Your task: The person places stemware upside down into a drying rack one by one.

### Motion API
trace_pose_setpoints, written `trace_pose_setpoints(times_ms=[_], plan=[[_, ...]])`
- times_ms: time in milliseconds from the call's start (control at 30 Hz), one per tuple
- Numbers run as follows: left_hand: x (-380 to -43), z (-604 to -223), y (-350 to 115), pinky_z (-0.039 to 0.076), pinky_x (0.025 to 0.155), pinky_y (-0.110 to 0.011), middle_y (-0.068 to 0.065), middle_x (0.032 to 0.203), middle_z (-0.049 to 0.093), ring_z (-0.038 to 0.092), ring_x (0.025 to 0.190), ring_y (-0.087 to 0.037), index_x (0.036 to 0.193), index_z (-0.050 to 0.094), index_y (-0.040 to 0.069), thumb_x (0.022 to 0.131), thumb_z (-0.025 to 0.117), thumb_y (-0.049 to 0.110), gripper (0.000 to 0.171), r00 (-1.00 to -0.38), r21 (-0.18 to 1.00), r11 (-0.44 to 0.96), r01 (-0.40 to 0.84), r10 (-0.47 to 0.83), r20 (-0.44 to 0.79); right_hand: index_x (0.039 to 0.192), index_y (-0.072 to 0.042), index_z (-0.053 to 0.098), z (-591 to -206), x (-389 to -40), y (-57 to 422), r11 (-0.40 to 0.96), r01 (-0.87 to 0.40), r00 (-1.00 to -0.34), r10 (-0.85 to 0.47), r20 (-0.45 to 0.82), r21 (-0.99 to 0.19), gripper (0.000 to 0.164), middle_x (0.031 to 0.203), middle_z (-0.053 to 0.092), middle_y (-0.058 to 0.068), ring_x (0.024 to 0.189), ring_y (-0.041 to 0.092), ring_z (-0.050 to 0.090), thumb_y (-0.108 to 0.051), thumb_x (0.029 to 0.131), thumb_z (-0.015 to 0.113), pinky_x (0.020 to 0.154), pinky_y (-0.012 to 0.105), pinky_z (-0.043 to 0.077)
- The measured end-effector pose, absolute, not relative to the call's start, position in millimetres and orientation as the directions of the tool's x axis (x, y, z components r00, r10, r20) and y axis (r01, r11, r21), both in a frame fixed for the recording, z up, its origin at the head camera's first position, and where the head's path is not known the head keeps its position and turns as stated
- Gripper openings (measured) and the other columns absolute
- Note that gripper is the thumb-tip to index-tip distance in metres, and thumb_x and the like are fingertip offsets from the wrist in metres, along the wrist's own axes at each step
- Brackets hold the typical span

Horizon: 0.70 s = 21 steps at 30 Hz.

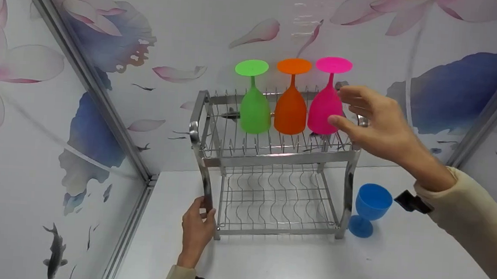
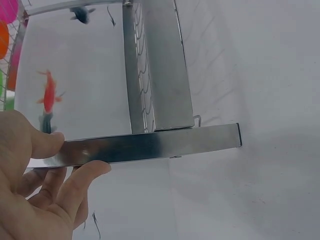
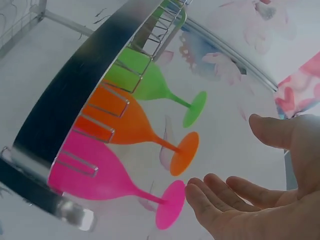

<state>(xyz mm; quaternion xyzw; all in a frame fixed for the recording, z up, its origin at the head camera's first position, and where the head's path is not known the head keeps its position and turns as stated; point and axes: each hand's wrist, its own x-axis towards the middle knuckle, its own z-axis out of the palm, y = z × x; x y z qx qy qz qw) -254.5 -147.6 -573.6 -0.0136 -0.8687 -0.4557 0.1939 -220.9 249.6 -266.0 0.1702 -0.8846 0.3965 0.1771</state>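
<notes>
Three goblets stand upside down on the upper tier of a metal dish rack (image 1: pixel 282 159): a green goblet (image 1: pixel 255 111), an orange goblet (image 1: pixel 290 112) and a pink goblet (image 1: pixel 326 110). My right hand (image 1: pixel 376 122) is beside the pink one at the rack's right end, thumb and fingers spread apart. In the right wrist view that hand (image 3: pixel 260 195) has nothing between its fingers, its fingertips near the pink foot (image 3: pixel 171 205). Low on the left, my left hand (image 1: pixel 197 232) grips the rack's front leg (image 2: pixel 135 147), thumb on one side and fingers on the other.
A blue goblet (image 1: pixel 373 203) stands upright on the white table (image 1: pixel 283 264), just right of the rack. The rack's lower wire tier (image 1: pixel 277 198) holds nothing. Flower-printed panels (image 1: pixel 186 30) rise behind and at both sides, with a metal edge strip (image 1: pixel 90 84) on the left.
</notes>
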Motion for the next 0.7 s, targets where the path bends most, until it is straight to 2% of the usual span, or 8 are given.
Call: trace_pose_setpoints(times_ms=[67, 200, 300, 400, 600, 633, 700], plan=[[-255, -574, -148, 0.068, 0.081, -0.036, -0.016, 0.115, 0.073, 0.080, 0.097, -0.030, 0.134, 0.065, 0.001, 0.097, 0.076, 0.003, 0.038, -0.925, 0.789, 0.581, 0.202, -0.153, 0.349, 0.154, -0.006, 0.053, -272, -217, 262, 0.639, -0.423, -0.885, -0.138, 0.446, -0.642, 0.064, 0.152, 0.059, 0.021, 0.140, 0.046, 0.058, -0.024, 0.098, 0.080, 0.117, 0.057, 0.046], [-254, -574, -148, 0.068, 0.079, -0.035, -0.015, 0.115, 0.073, 0.080, 0.095, -0.029, 0.134, 0.066, 0.002, 0.098, 0.076, 0.004, 0.038, -0.926, 0.790, 0.580, 0.201, -0.151, 0.346, 0.151, -0.008, 0.057, -288, -212, 282, 0.668, -0.389, -0.890, -0.092, 0.447, -0.634, 0.062, 0.148, 0.062, 0.020, 0.138, 0.046, 0.060, -0.025, 0.097, 0.082, 0.115, 0.026, 0.051], [-254, -575, -147, 0.068, 0.079, -0.036, -0.015, 0.114, 0.074, 0.080, 0.095, -0.029, 0.133, 0.066, 0.002, 0.098, 0.076, 0.004, 0.037, -0.926, 0.789, 0.580, 0.203, -0.148, 0.347, 0.149, -0.007, 0.058, -303, -210, 296, 0.688, -0.374, -0.890, -0.079, 0.448, -0.622, 0.060, 0.146, 0.063, 0.020, 0.135, 0.048, 0.061, -0.027, 0.097, 0.081, 0.104, 0.004, 0.044], [-254, -575, -148, 0.069, 0.079, -0.037, -0.016, 0.114, 0.074, 0.080, 0.094, -0.030, 0.133, 0.066, 0.002, 0.097, 0.076, 0.003, 0.037, -0.925, 0.788, 0.580, 0.205, -0.149, 0.350, 0.148, -0.004, 0.057, -323, -209, 309, 0.698, -0.364, -0.894, -0.076, 0.441, -0.617, 0.059, 0.145, 0.062, 0.024, 0.133, 0.053, 0.060, -0.028, 0.099, 0.080, 0.098, -0.004, 0.039], [-254, -575, -148, 0.068, 0.079, -0.037, -0.015, 0.113, 0.074, 0.080, 0.093, -0.028, 0.132, 0.067, 0.002, 0.097, 0.076, 0.004, 0.036, -0.921, 0.785, 0.583, 0.209, -0.151, 0.358, 0.148, -0.003, 0.056, -362, -206, 332, 0.722, -0.301, -0.912, -0.027, 0.409, -0.623, 0.059, 0.144, 0.062, 0.028, 0.131, 0.058, 0.059, -0.027, 0.099, 0.079, 0.091, -0.007, 0.033], [-254, -575, -148, 0.068, 0.079, -0.036, -0.015, 0.112, 0.074, 0.080, 0.093, -0.028, 0.132, 0.067, 0.002, 0.097, 0.076, 0.004, 0.036, -0.920, 0.783, 0.584, 0.212, -0.150, 0.361, 0.148, -0.003, 0.056, -368, -205, 335, 0.729, -0.288, -0.914, -0.017, 0.405, -0.621, 0.059, 0.145, 0.062, 0.029, 0.130, 0.059, 0.059, -0.028, 0.099, 0.079, 0.095, -0.002, 0.039], [-254, -575, -149, 0.068, 0.079, -0.036, -0.015, 0.111, 0.074, 0.080, 0.093, -0.028, 0.132, 0.067, 0.002, 0.097, 0.077, 0.002, 0.037, -0.918, 0.782, 0.584, 0.218, -0.149, 0.367, 0.148, -0.004, 0.057, -379, -202, 340, 0.739, -0.270, -0.915, 0.003, 0.403, -0.618, 0.059, 0.145, 0.062, 0.029, 0.130, 0.059, 0.059, -0.029, 0.099, 0.079, 0.102, 0.014, 0.049]])
